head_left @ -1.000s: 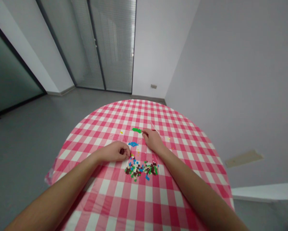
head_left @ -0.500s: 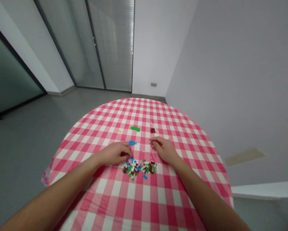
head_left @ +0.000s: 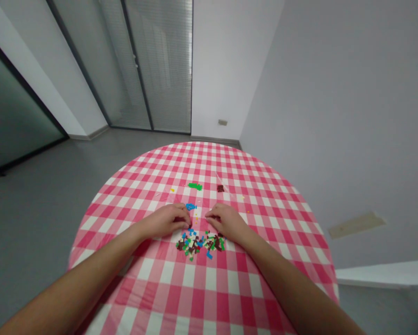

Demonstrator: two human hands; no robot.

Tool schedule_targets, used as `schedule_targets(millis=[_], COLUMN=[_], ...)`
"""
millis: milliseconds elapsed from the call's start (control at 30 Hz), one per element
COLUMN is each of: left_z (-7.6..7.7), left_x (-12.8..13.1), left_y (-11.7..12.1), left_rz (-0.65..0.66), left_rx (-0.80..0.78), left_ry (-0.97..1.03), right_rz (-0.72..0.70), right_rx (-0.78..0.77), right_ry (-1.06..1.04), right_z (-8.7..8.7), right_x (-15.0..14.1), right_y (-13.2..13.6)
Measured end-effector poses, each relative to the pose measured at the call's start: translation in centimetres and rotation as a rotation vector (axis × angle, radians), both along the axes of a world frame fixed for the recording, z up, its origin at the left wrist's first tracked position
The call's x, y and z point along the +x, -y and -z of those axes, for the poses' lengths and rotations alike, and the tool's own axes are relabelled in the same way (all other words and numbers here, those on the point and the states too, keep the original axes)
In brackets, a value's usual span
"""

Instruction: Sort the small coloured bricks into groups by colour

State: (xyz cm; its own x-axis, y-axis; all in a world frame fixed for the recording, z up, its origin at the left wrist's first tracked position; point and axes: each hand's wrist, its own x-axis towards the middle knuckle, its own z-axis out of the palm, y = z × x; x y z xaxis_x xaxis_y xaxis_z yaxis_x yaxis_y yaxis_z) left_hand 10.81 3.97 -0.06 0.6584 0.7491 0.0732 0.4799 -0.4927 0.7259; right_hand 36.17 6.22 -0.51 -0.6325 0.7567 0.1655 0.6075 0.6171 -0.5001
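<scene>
While the L hand (head_left: pixel 167 220) curls, thumb nr fingers, just beyond the mixed pile of tiny pcs (head_left: pixel 196 244), can't tell if it pinches anything; R hand (head_left: pixel 229 222), opp., has thumb & index bent nr each other, grip also unclear. Blue pcs (head_left: pixel 191 206) lie by L fingers, a few yellow pcs (head_left: pixel 196 218) betw. hands. Farther out: green pcs (head_left: pixel 195 186), w/ brown pcs (head_left: pixel 220 188) to their R, all on the red-&-white checked cloth (head_left: pixel 188 291).

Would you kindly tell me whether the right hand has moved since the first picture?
Yes: judged against the green pieces, which it was beside, the right hand has drawn back toward the mixed pile.
</scene>
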Motion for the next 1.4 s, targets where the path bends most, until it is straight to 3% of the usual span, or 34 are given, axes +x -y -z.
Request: schedule_targets(millis=[200, 300, 433, 633, 967, 1400], left_z=[0.0, 0.0, 0.2, 0.8, 0.4, 0.8], left_x=[0.3, 1.0, 2.1, 3.1, 3.5, 3.3], left_y=[0.3, 0.5, 0.6, 0.8, 1.0, 0.9], left_rz=[-0.073, -0.136, -0.225, -0.326, -0.308, -0.296], left_rx=[-0.288, -0.376, -0.384, -0.341, -0.355, -0.373], left_ry=[0.189, 0.308, 0.385, 0.526, 0.529, 0.541], right_rz=[0.103, 0.087, 0.030, 0.060, 0.100, 0.017], right_rx=[0.044, 0.042, -0.020, -0.111, -0.255, -0.422], right_ry=[0.020, -0.097, -0.305, -0.400, -0.461, -0.526], right_z=[0.4, 0.1, -0.8, -1.3, -1.0, -0.6], right_x=[0.0, -0.5, -1.5, -2.4, -2.5, -2.5], right_y=[-0.3, 0.3, 1.6, 2.5, 2.6, 2.6])
